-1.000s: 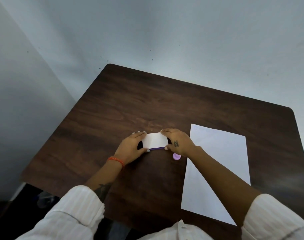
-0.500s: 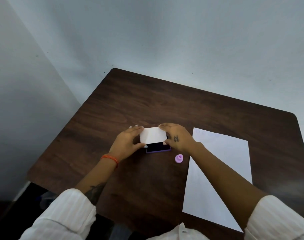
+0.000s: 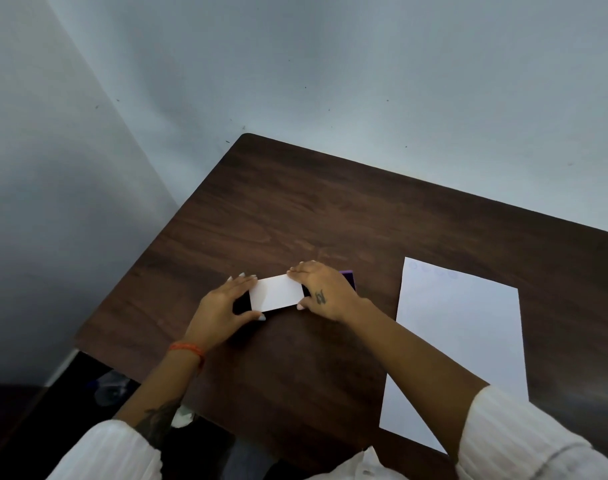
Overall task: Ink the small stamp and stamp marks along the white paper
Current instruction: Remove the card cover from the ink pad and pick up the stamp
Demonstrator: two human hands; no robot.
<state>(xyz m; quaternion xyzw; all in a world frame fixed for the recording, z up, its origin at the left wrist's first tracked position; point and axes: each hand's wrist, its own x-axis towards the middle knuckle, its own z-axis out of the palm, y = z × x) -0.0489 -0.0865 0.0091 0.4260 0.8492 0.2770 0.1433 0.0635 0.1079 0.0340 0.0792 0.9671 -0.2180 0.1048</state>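
Observation:
Both hands hold the white lid [image 3: 276,293] of the ink pad above the dark wooden table [image 3: 295,209]. My left hand [image 3: 223,306] pinches its left end, my right hand [image 3: 325,291] its right end. A purple corner of the ink pad base [image 3: 348,278] shows behind my right hand; the rest of the base is hidden. The white paper [image 3: 458,341] lies lengthwise on the right of the table, with faint round marks along its far edge. The small stamp is not visible.
The table stands in a corner between two pale walls [image 3: 330,64]. Its left edge [image 3: 129,285] drops to a dark floor with some litter [image 3: 112,389]. My right forearm [image 3: 417,362] crosses the paper's near left corner.
The lid has come off the purple base and moved left with both hands. The lilac stamp seen earlier near my right wrist is now out of sight.

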